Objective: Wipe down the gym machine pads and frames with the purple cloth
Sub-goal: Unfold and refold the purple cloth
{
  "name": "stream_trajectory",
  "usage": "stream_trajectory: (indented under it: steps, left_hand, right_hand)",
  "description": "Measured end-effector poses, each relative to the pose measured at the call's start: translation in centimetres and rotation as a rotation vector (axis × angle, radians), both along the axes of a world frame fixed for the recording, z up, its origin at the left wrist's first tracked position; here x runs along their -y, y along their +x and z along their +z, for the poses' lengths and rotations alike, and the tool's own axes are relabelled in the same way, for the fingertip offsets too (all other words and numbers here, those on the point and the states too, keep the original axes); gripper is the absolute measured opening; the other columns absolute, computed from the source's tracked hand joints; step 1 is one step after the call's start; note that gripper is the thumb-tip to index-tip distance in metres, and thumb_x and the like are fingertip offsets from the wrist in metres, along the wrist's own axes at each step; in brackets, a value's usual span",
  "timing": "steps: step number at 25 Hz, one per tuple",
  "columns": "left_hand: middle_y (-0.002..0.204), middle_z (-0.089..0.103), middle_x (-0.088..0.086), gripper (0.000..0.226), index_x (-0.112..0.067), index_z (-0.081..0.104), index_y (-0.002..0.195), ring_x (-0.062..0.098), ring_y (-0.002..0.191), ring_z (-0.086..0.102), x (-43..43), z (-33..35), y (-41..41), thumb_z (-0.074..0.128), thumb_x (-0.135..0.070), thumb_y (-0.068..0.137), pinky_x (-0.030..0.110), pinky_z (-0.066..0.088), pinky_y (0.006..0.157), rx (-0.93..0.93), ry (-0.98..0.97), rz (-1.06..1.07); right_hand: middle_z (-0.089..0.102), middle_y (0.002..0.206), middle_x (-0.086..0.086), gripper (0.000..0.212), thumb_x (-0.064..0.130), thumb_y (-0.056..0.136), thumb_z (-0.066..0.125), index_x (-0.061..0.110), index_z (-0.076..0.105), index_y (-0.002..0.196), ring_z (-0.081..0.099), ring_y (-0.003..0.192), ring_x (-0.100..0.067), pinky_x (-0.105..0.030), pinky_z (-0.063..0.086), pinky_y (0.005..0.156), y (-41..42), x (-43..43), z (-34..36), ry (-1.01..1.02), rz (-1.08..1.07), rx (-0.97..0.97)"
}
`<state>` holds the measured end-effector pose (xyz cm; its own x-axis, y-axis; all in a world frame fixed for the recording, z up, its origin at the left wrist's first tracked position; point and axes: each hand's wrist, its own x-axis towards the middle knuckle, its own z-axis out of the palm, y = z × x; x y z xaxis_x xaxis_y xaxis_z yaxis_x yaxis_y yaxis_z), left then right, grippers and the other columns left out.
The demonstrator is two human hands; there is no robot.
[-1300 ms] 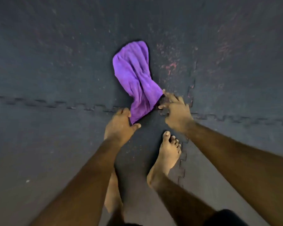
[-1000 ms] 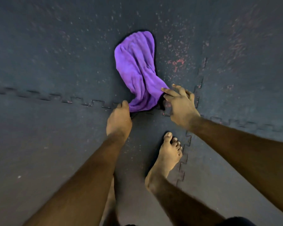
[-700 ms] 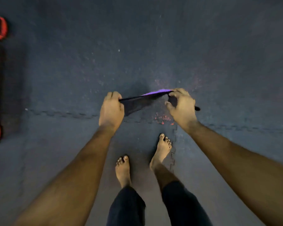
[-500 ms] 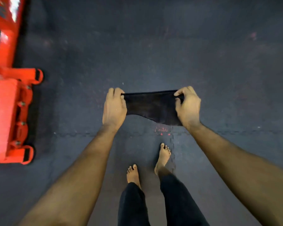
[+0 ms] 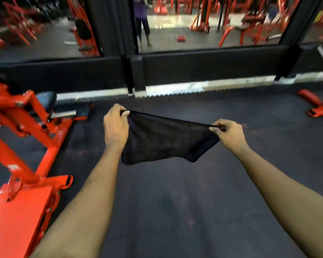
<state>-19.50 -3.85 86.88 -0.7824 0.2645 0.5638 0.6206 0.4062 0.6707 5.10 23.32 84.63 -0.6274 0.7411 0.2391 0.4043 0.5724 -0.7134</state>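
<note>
The cloth (image 5: 164,140) hangs stretched between my two hands in front of me, above the dark floor; in this light it looks almost black. My left hand (image 5: 116,127) pinches its left top corner. My right hand (image 5: 227,133) pinches the right top corner. A red gym machine frame (image 5: 22,131) stands at the left, with a dark pad (image 5: 47,98) at its far end and a red plate (image 5: 17,220) near me.
A mirrored wall with a black lower band (image 5: 194,66) runs across the back, reflecting a standing person (image 5: 142,19) and red machines. Another red frame foot (image 5: 317,105) lies at the far right. Dark rubber flooring (image 5: 175,211) spreads between them.
Both hands took the purple cloth off the floor, lifted it and spread it between them. The view rose from the floor and feet to the machine and mirror.
</note>
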Motion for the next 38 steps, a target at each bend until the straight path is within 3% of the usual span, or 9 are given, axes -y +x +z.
stream_trajectory:
  steps: [3, 6, 10, 14, 19, 24, 30, 34, 38]
  left_hand:
    - [0.080, 0.065, 0.005, 0.014, -0.006, 0.067, 0.085, 0.020, 0.079, 0.059, -1.0, 4.7, 1.0, 0.072, -0.018, 0.088, 0.027, 0.043, 0.077, 0.099, 0.059, 0.084]
    - [0.074, 0.063, 0.004, 0.019, -0.009, 0.068, 0.074, 0.026, 0.088, 0.065, -3.0, 7.8, 2.9, 0.076, -0.022, 0.084, 0.023, 0.039, 0.076, 0.201, -0.092, 0.078]
    - [0.068, 0.069, 0.007, 0.022, -0.004, 0.071, 0.074, 0.025, 0.071, 0.070, -6.6, 10.3, 7.4, 0.076, -0.022, 0.084, 0.030, 0.056, 0.068, 0.287, -0.205, -0.192]
    - [0.065, 0.068, 0.008, 0.019, -0.006, 0.067, 0.078, 0.012, 0.043, 0.061, -8.5, 11.3, 11.1, 0.067, -0.017, 0.094, 0.022, 0.047, 0.041, 0.392, -0.222, -0.384]
    - [0.078, 0.073, 0.013, 0.015, -0.007, 0.067, 0.088, 0.023, 0.070, 0.074, -8.5, 12.1, 11.6, 0.059, -0.013, 0.099, 0.036, 0.061, 0.057, 0.468, -0.218, -0.483]
    - [0.084, 0.072, 0.016, 0.014, -0.006, 0.068, 0.093, 0.026, 0.077, 0.074, -8.3, 13.2, 11.0, 0.059, -0.014, 0.099, 0.039, 0.062, 0.062, 0.482, -0.290, -0.509]
    - [0.080, 0.069, 0.009, 0.018, -0.004, 0.067, 0.094, 0.019, 0.074, 0.069, -8.8, 13.3, 10.1, 0.069, -0.023, 0.093, 0.041, 0.062, 0.070, 0.553, -0.396, -0.577]
    - [0.067, 0.069, 0.003, 0.020, -0.011, 0.063, 0.091, 0.018, 0.066, 0.065, -8.9, 12.6, 10.1, 0.080, -0.010, 0.081, 0.035, 0.058, 0.066, 0.375, -0.578, -0.582]
    - [0.082, 0.073, 0.005, 0.012, -0.014, 0.067, 0.094, 0.013, 0.074, 0.065, -9.0, 12.1, 9.8, 0.071, -0.004, 0.087, 0.028, 0.054, 0.071, 0.174, -0.665, -0.550]
  right_hand:
    - [0.066, 0.074, -0.003, 0.019, 0.022, 0.076, 0.087, 0.018, 0.068, 0.078, 0.059, 0.070, -0.016, -0.024, 0.044, 0.056, 0.2, -1.3, 5.7, -0.265, -0.059, -0.041]
    - [0.059, 0.074, -0.003, 0.032, 0.013, 0.076, 0.086, 0.020, 0.055, 0.079, 0.057, 0.062, -0.015, -0.022, 0.044, 0.040, -0.4, -0.5, 9.6, -0.461, -0.070, -0.178]
    - [0.062, 0.071, -0.009, 0.020, -0.002, 0.082, 0.077, 0.009, 0.062, 0.078, 0.063, 0.057, -0.015, -0.024, 0.053, 0.044, -1.4, 2.7, 12.4, -0.585, 0.222, -0.266]
    - [0.072, 0.083, -0.021, 0.010, -0.010, 0.089, 0.065, -0.004, 0.073, 0.091, 0.071, 0.074, -0.022, -0.026, 0.062, 0.071, -1.8, 4.8, 12.2, -0.579, 0.420, -0.215]
    - [0.074, 0.090, -0.020, 0.022, -0.016, 0.084, 0.062, -0.005, 0.074, 0.099, 0.072, 0.080, -0.022, -0.025, 0.061, 0.074, -1.3, 5.0, 12.1, -0.577, 0.426, -0.310]
    - [0.076, 0.078, -0.013, 0.012, -0.004, 0.078, 0.080, 0.003, 0.076, 0.087, 0.073, 0.071, -0.020, -0.023, 0.057, 0.066, -1.5, 5.7, 12.1, -0.471, 0.421, -0.348]
    - [0.076, 0.075, -0.011, 0.006, 0.000, 0.085, 0.076, 0.006, 0.075, 0.084, 0.075, 0.070, -0.023, -0.029, 0.060, 0.069, -3.0, 6.1, 10.8, -0.416, 0.387, -0.405]
    - [0.075, 0.081, -0.018, 0.012, -0.002, 0.093, 0.065, 0.005, 0.068, 0.102, 0.074, 0.073, -0.021, -0.027, 0.058, 0.068, -3.1, 5.4, 9.6, -0.535, 0.460, -0.361]
    - [0.068, 0.091, 0.001, 0.021, 0.008, 0.084, 0.075, 0.019, 0.073, 0.102, 0.061, 0.083, -0.009, -0.024, 0.049, 0.077, -2.5, 3.5, 9.1, -0.217, 0.441, -0.054]
